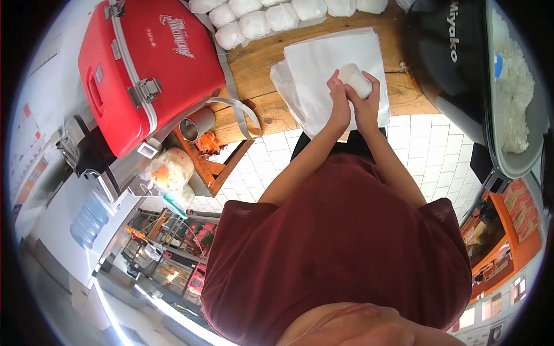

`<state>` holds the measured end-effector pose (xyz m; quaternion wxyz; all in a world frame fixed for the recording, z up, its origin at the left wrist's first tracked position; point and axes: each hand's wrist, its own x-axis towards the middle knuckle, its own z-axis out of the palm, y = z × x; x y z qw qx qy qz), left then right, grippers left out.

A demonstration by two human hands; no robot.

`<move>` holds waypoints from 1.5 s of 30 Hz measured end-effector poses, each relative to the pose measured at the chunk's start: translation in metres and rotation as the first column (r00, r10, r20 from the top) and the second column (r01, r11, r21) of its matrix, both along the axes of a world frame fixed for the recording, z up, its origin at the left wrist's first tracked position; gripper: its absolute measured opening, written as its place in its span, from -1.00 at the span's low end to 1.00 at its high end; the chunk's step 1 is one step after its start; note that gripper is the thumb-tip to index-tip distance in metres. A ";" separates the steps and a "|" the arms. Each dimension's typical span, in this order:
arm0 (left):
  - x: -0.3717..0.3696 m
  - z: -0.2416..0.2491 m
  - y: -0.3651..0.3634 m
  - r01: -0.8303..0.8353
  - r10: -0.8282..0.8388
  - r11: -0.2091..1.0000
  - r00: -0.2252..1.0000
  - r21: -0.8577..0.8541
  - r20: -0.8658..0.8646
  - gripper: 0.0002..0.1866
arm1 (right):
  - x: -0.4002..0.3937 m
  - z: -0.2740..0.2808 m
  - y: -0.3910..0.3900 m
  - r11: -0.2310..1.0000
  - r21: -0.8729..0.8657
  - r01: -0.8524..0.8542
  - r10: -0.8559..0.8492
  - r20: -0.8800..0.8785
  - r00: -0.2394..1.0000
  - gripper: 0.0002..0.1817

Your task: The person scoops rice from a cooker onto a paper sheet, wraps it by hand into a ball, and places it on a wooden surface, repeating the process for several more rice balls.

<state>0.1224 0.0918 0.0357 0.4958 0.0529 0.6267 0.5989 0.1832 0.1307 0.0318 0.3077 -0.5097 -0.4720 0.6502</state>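
Note:
Between my hands is a rounded white paper-wrapped packet (355, 81), held above a stack of white paper sheets (311, 57). My left hand (339, 95) cups its left and near side. My right hand (368, 102) closes around its right and near side, with the fingertips of both hands close to each other. What is inside the packet is hidden. Past the paper stack, several similar white packets (268, 20) sit in rows at the far edge of the wooden table (254, 63).
A red cooler box (156, 63) stands at the left, with a grey strap (245, 112) looping beside it. A metal cup (197, 123) is near it. On the right is a black Miyako rice cooker (450, 69), open, with white rice (515, 98) inside.

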 end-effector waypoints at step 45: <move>-0.279 0.035 0.133 0.177 -0.004 0.984 -0.077 -0.017 -0.997 -0.23 | -0.187 0.083 0.194 0.423 0.842 -0.334 0.101 0.323 0.941 -0.32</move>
